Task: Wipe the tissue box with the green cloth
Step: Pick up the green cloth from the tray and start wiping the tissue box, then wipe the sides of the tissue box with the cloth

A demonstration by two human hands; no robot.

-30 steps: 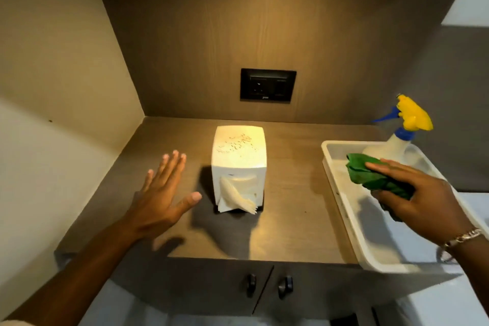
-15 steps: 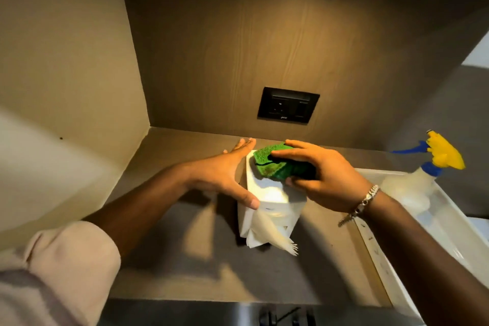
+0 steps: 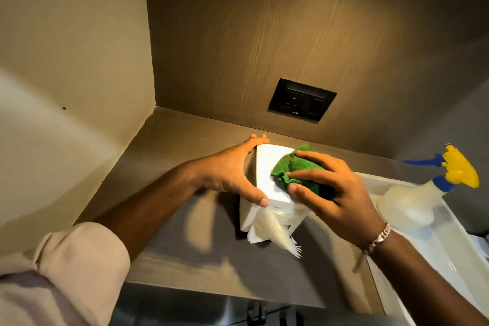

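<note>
A white tissue box (image 3: 267, 174) stands on the brown counter, a tissue (image 3: 275, 233) hanging out of its front. My left hand (image 3: 232, 172) grips the box's left side, thumb on the front top edge and fingers at the back corner. My right hand (image 3: 333, 190) presses the bunched green cloth (image 3: 296, 169) flat on the right part of the box's top. The hand and cloth hide the box's right side.
A white tray (image 3: 447, 254) sits at the right with a spray bottle (image 3: 412, 201) with a yellow and blue head in it. A black wall socket (image 3: 301, 99) is on the back panel. Walls close in at left and back. Cabinet handles (image 3: 267, 316) show below the counter edge.
My right hand carried the green cloth from the tray onto the box top and has slid it to the right. My left hand moved in from the counter and took hold of the box's side.
</note>
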